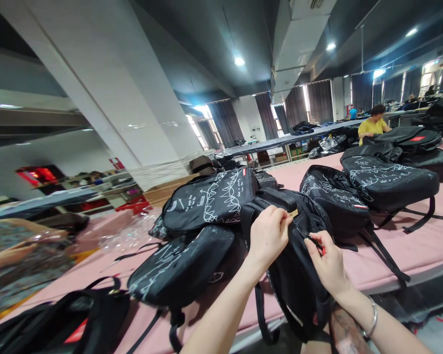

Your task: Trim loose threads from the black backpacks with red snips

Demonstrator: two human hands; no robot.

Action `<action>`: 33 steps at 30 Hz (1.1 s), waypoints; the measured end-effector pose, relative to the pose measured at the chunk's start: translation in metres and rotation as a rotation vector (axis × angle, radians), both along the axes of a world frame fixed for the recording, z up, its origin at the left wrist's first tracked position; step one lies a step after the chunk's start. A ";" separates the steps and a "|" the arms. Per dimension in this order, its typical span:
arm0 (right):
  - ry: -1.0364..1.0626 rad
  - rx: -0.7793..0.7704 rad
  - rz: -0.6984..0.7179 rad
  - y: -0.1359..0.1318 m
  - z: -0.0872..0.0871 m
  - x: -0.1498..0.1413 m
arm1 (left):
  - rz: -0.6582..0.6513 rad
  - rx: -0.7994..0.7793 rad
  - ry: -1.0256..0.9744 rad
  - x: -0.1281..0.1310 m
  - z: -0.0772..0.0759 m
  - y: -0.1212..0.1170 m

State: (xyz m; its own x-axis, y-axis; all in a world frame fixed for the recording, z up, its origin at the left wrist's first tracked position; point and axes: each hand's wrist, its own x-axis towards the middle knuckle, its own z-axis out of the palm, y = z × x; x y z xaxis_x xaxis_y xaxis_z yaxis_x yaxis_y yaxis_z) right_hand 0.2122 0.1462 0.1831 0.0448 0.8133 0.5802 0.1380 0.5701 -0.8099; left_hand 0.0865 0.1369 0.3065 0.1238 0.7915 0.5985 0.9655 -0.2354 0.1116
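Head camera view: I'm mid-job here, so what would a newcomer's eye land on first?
First, the two hands in the centre foreground: the left hand pinches the top edge of a black backpack hanging over the edge of the pink table, while the right hand holds something small at its zipper. More black backpacks with white line print are piled behind and to both sides. A person in a yellow shirt sits far right.

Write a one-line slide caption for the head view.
Left hand and right hand pinch a black backpack at the pink table edge, amid white-patterned backpacks.
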 end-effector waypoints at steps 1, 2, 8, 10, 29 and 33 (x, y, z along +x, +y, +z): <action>-0.013 0.012 -0.009 0.001 0.001 -0.001 | -0.016 0.022 -0.017 -0.001 -0.002 0.000; -0.022 0.026 -0.016 0.001 0.002 -0.002 | -0.029 0.037 -0.031 -0.003 -0.004 0.000; -0.097 0.157 -0.095 0.004 0.009 -0.006 | -0.077 0.050 -0.052 -0.004 -0.009 -0.002; -0.134 0.190 -0.101 0.006 0.011 -0.005 | -0.096 0.064 -0.059 0.000 -0.009 -0.005; -0.228 0.260 -0.010 0.002 -0.063 0.014 | 0.138 0.053 -0.759 -0.148 -0.065 0.008; -0.112 -0.069 -0.195 0.055 -0.062 0.018 | 0.237 0.285 -0.641 -0.132 -0.077 -0.050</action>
State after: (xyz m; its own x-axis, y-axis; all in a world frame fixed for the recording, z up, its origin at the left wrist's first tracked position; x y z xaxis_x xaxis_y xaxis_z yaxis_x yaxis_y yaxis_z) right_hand 0.2303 0.2014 0.1212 0.1438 0.8333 0.5338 0.3315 0.4676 -0.8194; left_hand -0.0457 0.0864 0.2295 -0.4735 0.5571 0.6822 0.7601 -0.1328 0.6361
